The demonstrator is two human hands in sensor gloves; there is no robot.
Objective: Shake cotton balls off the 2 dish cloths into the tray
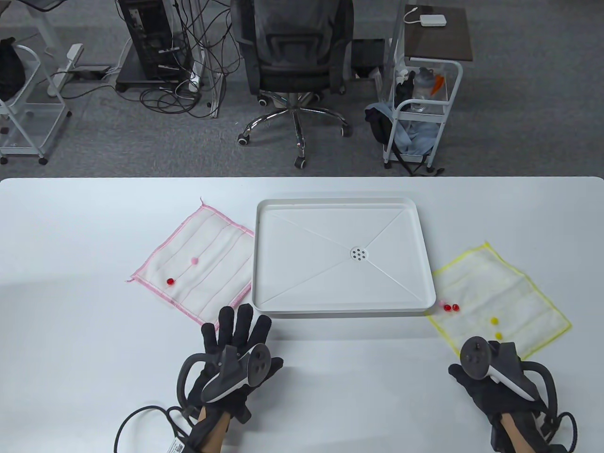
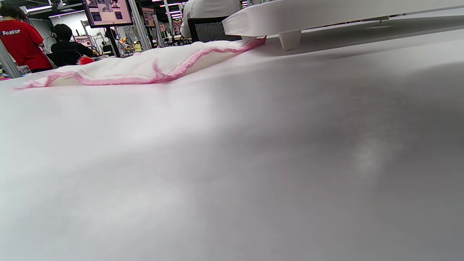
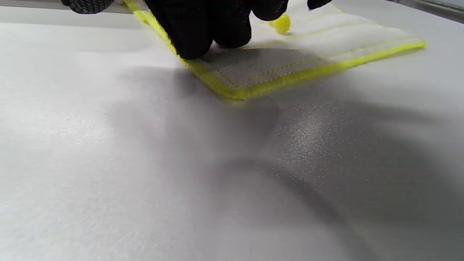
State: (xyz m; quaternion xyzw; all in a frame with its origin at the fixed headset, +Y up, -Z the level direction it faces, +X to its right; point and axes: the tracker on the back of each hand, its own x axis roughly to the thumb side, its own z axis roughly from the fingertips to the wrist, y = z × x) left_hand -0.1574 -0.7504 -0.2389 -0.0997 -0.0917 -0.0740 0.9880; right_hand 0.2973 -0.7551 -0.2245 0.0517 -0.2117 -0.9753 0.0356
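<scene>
From the table view we see the white tray (image 1: pixel 343 257) in the middle of the desk (image 1: pixel 71 226), with the pink-edged cloth (image 1: pixel 198 264) touching its left wall and the yellow-edged cloth (image 1: pixel 500 297) just beside its near right corner. On the pink-edged cloth lie a red ball (image 1: pixel 171 281) and a pink ball (image 1: pixel 194 260); the yellow-edged cloth carries two red balls (image 1: pixel 451 307) near its left edge and two yellow balls (image 1: pixel 495 327) nearer us. Our left hand (image 1: pixel 233 349) lies flat with fingers spread, its fingertips at the pink-edged cloth's near corner. Our right hand (image 1: pixel 481 377) sits at the yellow-edged cloth's near corner, fingers hidden under the tracker. Bare desk stretches between the hands.

In the left wrist view the pink-edged cloth (image 2: pixel 145 65) runs under the tray's rim (image 2: pixel 290 16); no fingers show.

In the right wrist view our fingertips (image 3: pixel 195 32) press on the yellow-edged cloth (image 3: pixel 290 61) at its hem; we cannot tell whether they pinch it.
</scene>
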